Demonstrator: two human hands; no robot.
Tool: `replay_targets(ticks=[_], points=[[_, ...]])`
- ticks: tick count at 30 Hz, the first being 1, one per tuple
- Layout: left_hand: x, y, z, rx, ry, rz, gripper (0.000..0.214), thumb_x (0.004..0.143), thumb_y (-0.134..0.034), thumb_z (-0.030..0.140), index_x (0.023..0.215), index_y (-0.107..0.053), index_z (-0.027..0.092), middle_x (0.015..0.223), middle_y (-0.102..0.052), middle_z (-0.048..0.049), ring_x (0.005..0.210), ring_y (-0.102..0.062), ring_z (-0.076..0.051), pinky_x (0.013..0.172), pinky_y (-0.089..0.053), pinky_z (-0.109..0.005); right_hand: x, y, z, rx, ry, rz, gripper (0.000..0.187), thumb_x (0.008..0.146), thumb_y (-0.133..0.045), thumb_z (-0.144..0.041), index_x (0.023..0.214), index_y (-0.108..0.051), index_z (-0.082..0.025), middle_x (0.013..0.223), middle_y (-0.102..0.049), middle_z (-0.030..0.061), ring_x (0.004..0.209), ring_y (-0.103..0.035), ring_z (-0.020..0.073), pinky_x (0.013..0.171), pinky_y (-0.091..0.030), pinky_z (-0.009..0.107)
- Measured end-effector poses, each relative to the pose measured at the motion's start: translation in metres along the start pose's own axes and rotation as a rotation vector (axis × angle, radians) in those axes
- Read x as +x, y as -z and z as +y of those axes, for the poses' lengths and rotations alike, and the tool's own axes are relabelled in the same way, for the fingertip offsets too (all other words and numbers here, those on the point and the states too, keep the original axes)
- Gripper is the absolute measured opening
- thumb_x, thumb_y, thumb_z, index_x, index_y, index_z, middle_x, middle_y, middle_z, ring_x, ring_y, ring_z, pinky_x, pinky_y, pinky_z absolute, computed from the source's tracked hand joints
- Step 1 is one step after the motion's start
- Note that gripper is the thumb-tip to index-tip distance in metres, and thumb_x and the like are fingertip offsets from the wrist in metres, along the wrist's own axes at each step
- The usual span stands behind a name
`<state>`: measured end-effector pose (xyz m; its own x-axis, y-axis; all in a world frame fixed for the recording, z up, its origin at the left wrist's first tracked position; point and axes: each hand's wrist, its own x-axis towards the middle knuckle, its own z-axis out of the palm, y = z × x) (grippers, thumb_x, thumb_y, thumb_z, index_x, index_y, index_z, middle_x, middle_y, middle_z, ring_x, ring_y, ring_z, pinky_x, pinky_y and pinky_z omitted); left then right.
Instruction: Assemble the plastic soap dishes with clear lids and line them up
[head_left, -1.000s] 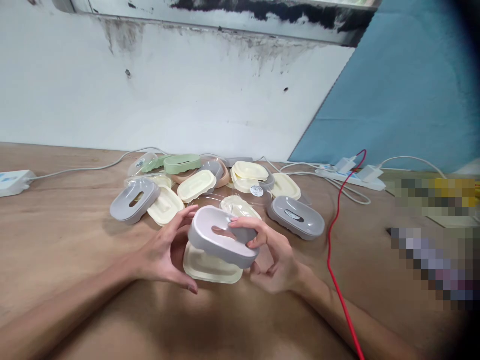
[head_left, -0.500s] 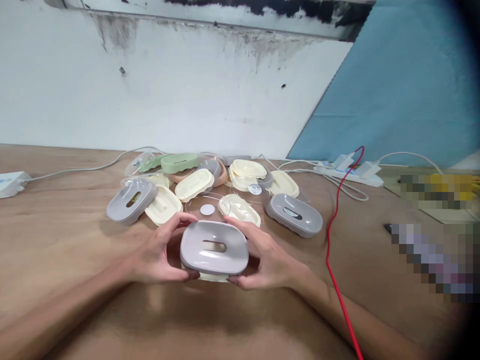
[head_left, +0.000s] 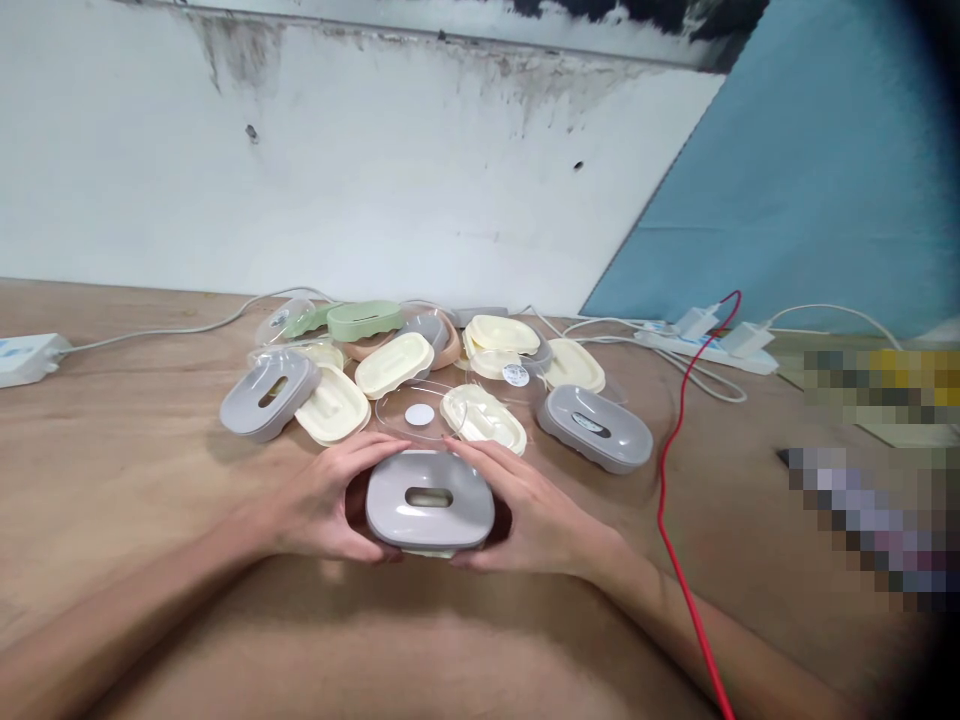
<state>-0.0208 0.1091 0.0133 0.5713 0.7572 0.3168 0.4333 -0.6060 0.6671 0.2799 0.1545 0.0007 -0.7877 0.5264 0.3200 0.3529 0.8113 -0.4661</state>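
A grey oval soap dish (head_left: 430,525) with a slot in its middle is held between both hands at the front of the table, and a cream part shows under its near edge. My left hand (head_left: 334,505) is curved round its left side, fingers on the far edge and thumb at the near edge. On the right side my right hand (head_left: 529,510) grips it the same way. Just beyond the hands lie a cream oval tray (head_left: 486,418) and a clear plastic cover with a white round label (head_left: 419,414).
A grey dish (head_left: 268,395) lies to the left and another grey dish (head_left: 598,428) to the right. Behind are a green dish (head_left: 365,320) and several cream pieces. A red cable (head_left: 667,500) runs down the right side from a white power strip (head_left: 712,345).
The held soap dish has tilted slightly and sits lower, with less of the cream part showing beneath it. Both hands stay round it. The whole view has shifted a little.
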Motion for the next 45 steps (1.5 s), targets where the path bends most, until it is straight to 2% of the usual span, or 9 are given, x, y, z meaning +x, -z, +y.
replay_targets(ticks=[7, 14, 22, 29, 34, 38, 40, 42, 45], points=[[-0.007, -0.002, -0.009, 0.078, 0.036, -0.033, 0.104, 0.066, -0.091, 0.023, 0.158, -0.043, 0.026, 0.149, -0.062, -0.0140, 0.130, -0.064, -0.036, 0.110, -0.054, -0.052, 0.002, -0.005, -0.002, 0.007, 0.001, 0.062, 0.104, 0.070, -0.094, -0.042, 0.158, -0.043, -0.025, 0.151, -0.062, 0.0138, 0.134, -0.064, 0.0339, 0.111, -0.056, 0.046], [-0.005, -0.001, -0.005, 0.065, 0.003, -0.038, 0.102, 0.068, -0.086, 0.020, 0.160, -0.041, 0.027, 0.150, -0.060, -0.0130, 0.131, -0.062, -0.035, 0.111, -0.054, -0.050, 0.000, -0.001, -0.004, -0.026, -0.042, 0.032, 0.116, 0.063, -0.100, -0.052, 0.160, -0.043, -0.022, 0.152, -0.061, 0.0175, 0.132, -0.066, 0.0375, 0.106, -0.059, 0.046], [-0.004, -0.001, -0.007, 0.075, -0.002, -0.045, 0.095, 0.072, -0.091, 0.034, 0.155, -0.045, 0.026, 0.146, -0.062, -0.0129, 0.130, -0.063, -0.036, 0.110, -0.055, -0.052, 0.003, -0.003, -0.007, 0.016, -0.169, -0.051, 0.108, 0.057, -0.103, -0.045, 0.149, -0.050, -0.025, 0.142, -0.065, 0.0135, 0.127, -0.066, 0.0357, 0.102, -0.058, 0.049], [-0.004, -0.004, -0.006, 0.105, 0.009, -0.066, 0.097, 0.070, -0.091, 0.027, 0.154, -0.044, 0.024, 0.145, -0.057, -0.0133, 0.132, -0.059, -0.034, 0.110, -0.056, -0.048, 0.004, 0.003, -0.006, 0.044, -0.114, -0.118, 0.106, 0.066, -0.098, -0.052, 0.154, -0.045, -0.024, 0.146, -0.059, 0.0155, 0.134, -0.059, 0.0358, 0.110, -0.054, 0.050], [-0.007, -0.006, -0.010, 0.126, -0.003, -0.071, 0.105, 0.074, -0.094, 0.039, 0.161, -0.036, 0.028, 0.147, -0.053, -0.0131, 0.134, -0.058, -0.033, 0.110, -0.055, -0.047, 0.004, 0.002, -0.005, 0.026, -0.067, -0.083, 0.100, 0.072, -0.095, -0.050, 0.154, -0.047, -0.021, 0.147, -0.055, 0.0171, 0.134, -0.059, 0.0343, 0.112, -0.053, 0.047], [-0.008, -0.006, -0.013, 0.175, -0.032, -0.085, 0.106, 0.079, -0.091, 0.041, 0.164, -0.030, 0.030, 0.148, -0.052, -0.0138, 0.136, -0.055, -0.033, 0.112, -0.053, -0.048, 0.003, 0.003, -0.001, -0.051, 0.021, -0.051, 0.109, 0.077, -0.083, -0.075, 0.159, -0.041, -0.016, 0.147, -0.055, 0.0208, 0.134, -0.057, 0.0379, 0.112, -0.051, 0.053], [-0.008, -0.005, -0.012, 0.200, -0.013, -0.098, 0.105, 0.081, -0.089, 0.040, 0.165, -0.027, 0.029, 0.150, -0.051, -0.0143, 0.138, -0.053, -0.034, 0.113, -0.052, -0.049, 0.004, 0.006, 0.000, -0.067, 0.036, -0.008, 0.091, 0.092, -0.062, -0.079, 0.154, -0.046, -0.016, 0.145, -0.056, 0.0215, 0.133, -0.056, 0.0375, 0.110, -0.051, 0.054], [-0.007, -0.003, -0.010, 0.212, 0.010, -0.102, 0.103, 0.080, -0.089, 0.041, 0.163, -0.029, 0.028, 0.152, -0.051, -0.0141, 0.139, -0.052, -0.034, 0.114, -0.050, -0.049, 0.005, 0.009, 0.003, -0.092, 0.016, 0.038, 0.061, 0.107, -0.042, -0.067, 0.140, -0.057, -0.018, 0.147, -0.057, 0.0199, 0.136, -0.055, 0.0356, 0.110, -0.049, 0.053], [-0.005, 0.000, -0.005, 0.241, 0.008, -0.095, 0.098, 0.077, -0.089, 0.040, 0.157, -0.034, 0.027, 0.149, -0.056, -0.0124, 0.135, -0.055, -0.034, 0.113, -0.049, -0.049, 0.006, 0.013, 0.008, -0.152, 0.014, 0.056, 0.045, 0.113, -0.031, -0.050, 0.123, -0.063, -0.020, 0.160, -0.052, 0.0156, 0.150, -0.044, 0.0345, 0.121, -0.038, 0.056]])
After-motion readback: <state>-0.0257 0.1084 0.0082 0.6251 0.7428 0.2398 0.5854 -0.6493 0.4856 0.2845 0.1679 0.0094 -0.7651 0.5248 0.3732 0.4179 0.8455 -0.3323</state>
